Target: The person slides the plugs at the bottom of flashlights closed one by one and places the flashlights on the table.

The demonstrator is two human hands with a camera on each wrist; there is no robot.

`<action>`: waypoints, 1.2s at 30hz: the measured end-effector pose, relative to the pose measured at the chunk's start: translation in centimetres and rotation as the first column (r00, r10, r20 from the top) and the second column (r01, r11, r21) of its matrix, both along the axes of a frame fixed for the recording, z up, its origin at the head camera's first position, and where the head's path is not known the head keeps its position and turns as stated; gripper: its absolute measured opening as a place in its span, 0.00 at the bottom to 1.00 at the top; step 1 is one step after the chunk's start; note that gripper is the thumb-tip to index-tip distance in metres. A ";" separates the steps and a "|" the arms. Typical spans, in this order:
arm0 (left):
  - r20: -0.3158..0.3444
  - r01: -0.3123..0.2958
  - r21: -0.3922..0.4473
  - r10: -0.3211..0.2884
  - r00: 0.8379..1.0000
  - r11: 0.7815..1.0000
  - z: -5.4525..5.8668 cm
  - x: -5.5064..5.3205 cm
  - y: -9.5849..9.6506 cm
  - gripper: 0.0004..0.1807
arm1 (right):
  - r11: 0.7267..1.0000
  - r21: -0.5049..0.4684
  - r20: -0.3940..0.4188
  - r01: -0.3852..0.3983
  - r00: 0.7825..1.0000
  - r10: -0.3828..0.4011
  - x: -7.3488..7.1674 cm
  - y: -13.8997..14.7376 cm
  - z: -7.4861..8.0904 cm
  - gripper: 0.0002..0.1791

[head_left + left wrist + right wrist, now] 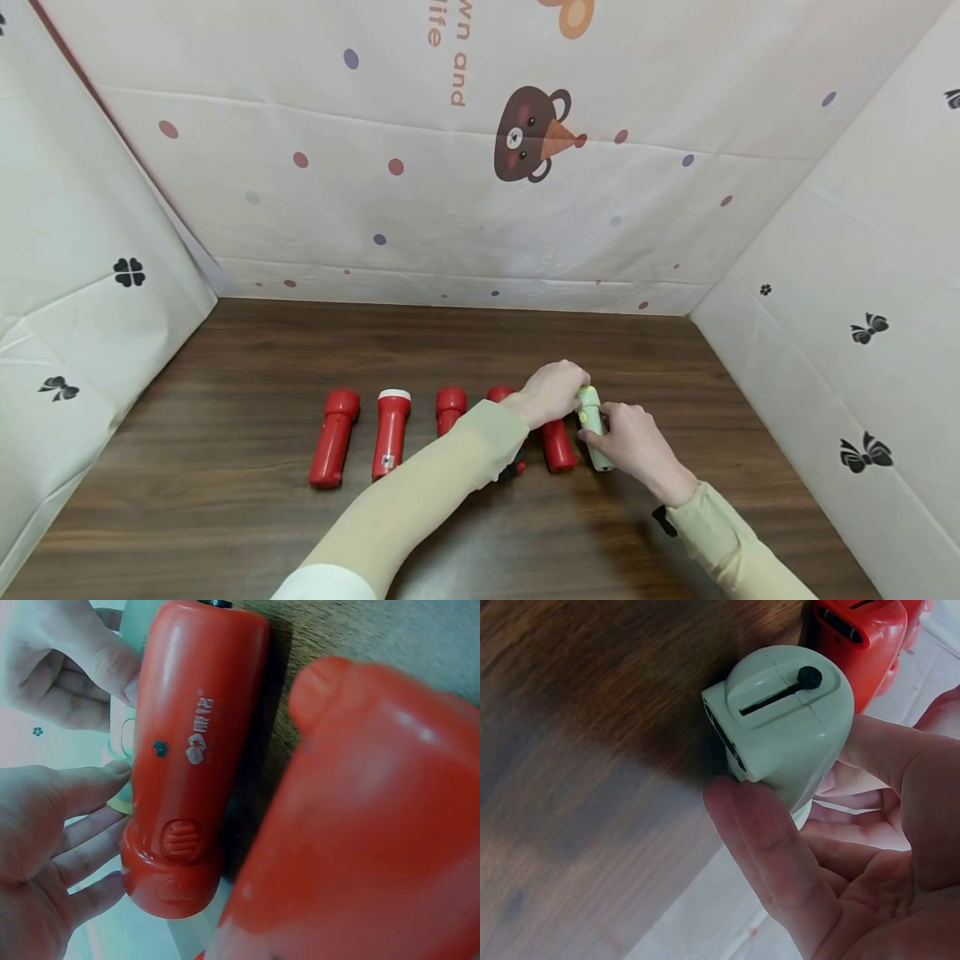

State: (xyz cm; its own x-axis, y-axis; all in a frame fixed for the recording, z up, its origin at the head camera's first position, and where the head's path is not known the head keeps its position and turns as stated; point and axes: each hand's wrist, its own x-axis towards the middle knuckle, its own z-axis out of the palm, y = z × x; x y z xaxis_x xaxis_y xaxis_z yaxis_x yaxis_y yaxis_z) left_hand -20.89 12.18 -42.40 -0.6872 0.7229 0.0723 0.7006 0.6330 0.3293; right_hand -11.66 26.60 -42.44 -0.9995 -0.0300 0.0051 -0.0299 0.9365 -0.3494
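Observation:
A pale green flashlight with a yellow rim lies at the right end of a row on the wooden table. My left hand reaches across and pinches its head end between thumb and fingers. Around its body, from the right side, my right hand holds it with thumb and fingers. The right wrist view shows its tail end with a black sliding knob. Close to its left lies a red flashlight, whose upper part is hidden by the left hand in the head view.
Several more red flashlights continue the row leftward, among them one with a white rim and one at the far left. My left forearm covers parts of the middle ones. White patterned sheets enclose the table at back and sides.

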 end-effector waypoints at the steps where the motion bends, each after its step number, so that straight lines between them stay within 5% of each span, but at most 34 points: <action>1: 0.002 0.000 -0.002 0.000 1.000 1.000 -0.1 0.0 0.0 0.06 | 1.000 0.002 0.000 0.001 1.000 -0.001 0.0 0.0 0.0 0.12; 26: 0.001 -0.033 -0.009 0.033 0.999 0.999 -0.7 -0.5 -1.5 0.13 | 0.999 0.029 -0.011 -0.028 1.000 0.028 -0.2 -0.5 0.1 0.12; 36: -0.006 -0.046 0.060 0.047 0.999 0.997 0.3 -0.3 -3.4 0.24 | 0.995 0.085 -0.164 -0.053 0.984 0.066 0.5 0.4 1.6 0.28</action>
